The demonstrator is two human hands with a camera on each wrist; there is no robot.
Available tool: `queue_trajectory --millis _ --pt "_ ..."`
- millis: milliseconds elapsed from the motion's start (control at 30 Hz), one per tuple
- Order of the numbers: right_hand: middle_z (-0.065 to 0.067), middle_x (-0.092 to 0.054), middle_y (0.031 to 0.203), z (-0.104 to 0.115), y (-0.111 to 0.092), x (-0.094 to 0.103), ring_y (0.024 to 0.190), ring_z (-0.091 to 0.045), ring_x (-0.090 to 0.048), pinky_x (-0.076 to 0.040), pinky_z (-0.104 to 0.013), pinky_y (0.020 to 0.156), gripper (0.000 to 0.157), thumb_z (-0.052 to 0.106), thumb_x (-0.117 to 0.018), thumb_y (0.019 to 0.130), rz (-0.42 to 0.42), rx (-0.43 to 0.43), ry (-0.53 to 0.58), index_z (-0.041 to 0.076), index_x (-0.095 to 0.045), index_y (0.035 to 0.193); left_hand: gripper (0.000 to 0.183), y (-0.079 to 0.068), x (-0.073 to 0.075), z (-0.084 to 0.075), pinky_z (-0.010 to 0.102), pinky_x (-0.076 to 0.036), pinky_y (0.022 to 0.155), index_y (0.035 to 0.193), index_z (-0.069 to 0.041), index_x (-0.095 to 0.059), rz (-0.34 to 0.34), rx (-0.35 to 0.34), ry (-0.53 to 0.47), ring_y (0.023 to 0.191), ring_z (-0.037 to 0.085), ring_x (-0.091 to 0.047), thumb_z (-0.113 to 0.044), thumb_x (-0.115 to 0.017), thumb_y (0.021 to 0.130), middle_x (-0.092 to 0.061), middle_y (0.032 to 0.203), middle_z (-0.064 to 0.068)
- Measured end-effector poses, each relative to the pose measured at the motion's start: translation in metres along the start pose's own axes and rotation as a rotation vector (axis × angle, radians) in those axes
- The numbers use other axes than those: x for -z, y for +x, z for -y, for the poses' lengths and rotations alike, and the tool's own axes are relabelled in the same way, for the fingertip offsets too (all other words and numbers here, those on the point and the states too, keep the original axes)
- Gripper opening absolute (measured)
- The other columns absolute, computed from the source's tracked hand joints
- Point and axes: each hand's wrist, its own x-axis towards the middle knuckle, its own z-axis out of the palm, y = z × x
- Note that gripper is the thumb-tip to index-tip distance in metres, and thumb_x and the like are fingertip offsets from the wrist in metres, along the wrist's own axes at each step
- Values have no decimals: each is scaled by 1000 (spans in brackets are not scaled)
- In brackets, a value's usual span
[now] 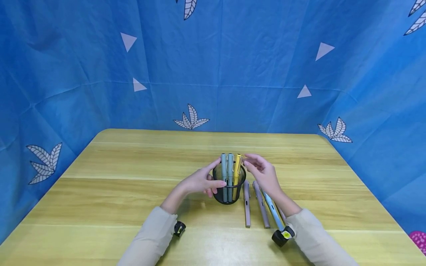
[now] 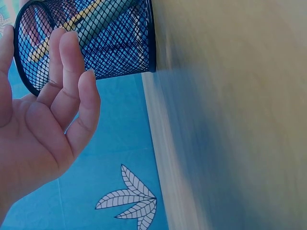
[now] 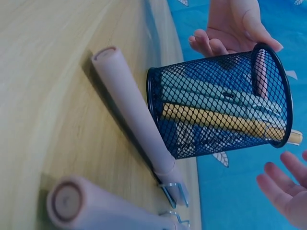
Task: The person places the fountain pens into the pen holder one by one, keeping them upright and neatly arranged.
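A black mesh pen holder [image 1: 237, 193] stands upright on the table. Two teal pens [image 1: 230, 168] and a yellow pen [image 1: 237, 166] stand in it, their tops above the rim. My left hand [image 1: 199, 181] grips the holder from the left, thumb across the near rim and index finger at the far rim. Its other fingers lie along the mesh in the left wrist view. On the right, my right hand [image 1: 264, 175] hovers by the yellow pen's top. The right wrist view has its fingers [image 3: 278, 187] loosely bent and apart from the holder, holding nothing.
Right of the holder, light purple pens [image 1: 247, 207] lie on the wooden table [image 1: 133, 207]. A light blue pen [image 1: 274, 212] lies beside them, partly beneath my right forearm. A blue patterned cloth [image 1: 233, 55] hangs behind the table and along both sides.
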Motion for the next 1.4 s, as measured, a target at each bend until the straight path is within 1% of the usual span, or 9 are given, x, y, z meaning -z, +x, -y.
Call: queue_trajectory --millis 200,300,467,567,667,733,900,1033,1400 --pt "-18 -60 105 -2 -4 6 94 -16 -56 -47 -20 74 24 8 -57 88 31 39 -40 -7 -59 107 81 0 0 0 43 -48 63 144 -29 -7 -5 11 5 58 30 -60 -31 -62 85 -61 70 13" --pt "-18 -59 107 -4 -6 8 94 -21 -56 -48 -21 74 25 8 -57 88 53 25 -49 -8 -59 107 82 0 0 1 44 -48 63 144 -29 -7 -3 9 8 58 28 -60 -30 -62 85 -61 70 12" --pt "-19 -58 110 -8 -10 12 86 -33 -60 -49 -24 72 28 10 -57 88 78 -12 -63 -7 -57 110 83 0 -1 2 44 -48 62 145 -27 -6 8 -2 2 59 31 -61 -32 -62 84 -61 70 13" --pt "-20 -57 111 -10 -12 15 85 -37 -60 -49 -25 72 29 10 -58 87 86 -20 -73 -6 -57 111 84 0 -1 3 44 -48 62 145 -27 -6 13 -10 -1 60 32 -60 -33 -62 84 -61 70 13" --pt "-20 -57 112 -12 -13 19 87 -36 -60 -50 -27 73 28 10 -58 87 87 -22 -90 -4 -58 111 84 0 -1 4 45 -48 63 144 -28 -5 13 -15 -3 60 34 -60 -34 -62 84 -60 71 13" --pt "-20 -56 112 -13 -14 22 89 -36 -59 -49 -31 75 27 10 -58 88 86 -12 -106 -3 -58 111 83 0 -1 3 46 -48 63 144 -28 -5 11 -16 -5 61 35 -60 -33 -62 84 -60 71 13" --pt "-18 -56 113 -15 -17 30 100 -34 -54 -46 -43 81 26 7 -58 87 89 57 -173 -4 -59 110 83 0 -2 3 47 -48 63 145 -27 -3 2 -12 -4 63 38 -60 -31 -61 85 -60 71 14" --pt "-17 -58 110 -19 -17 34 102 -32 -52 -45 -47 81 24 5 -58 86 89 99 -218 -5 -59 108 83 0 -1 3 45 -48 62 145 -27 -4 9 -12 -1 62 37 -60 -32 -62 84 -60 71 13" --pt "-19 -57 111 -22 -21 43 104 -33 -51 -43 -50 81 26 5 -58 86 87 78 -265 -7 -58 109 84 -1 -1 2 45 -48 62 145 -27 -5 14 -17 -8 63 37 -60 -33 -62 84 -60 70 13"
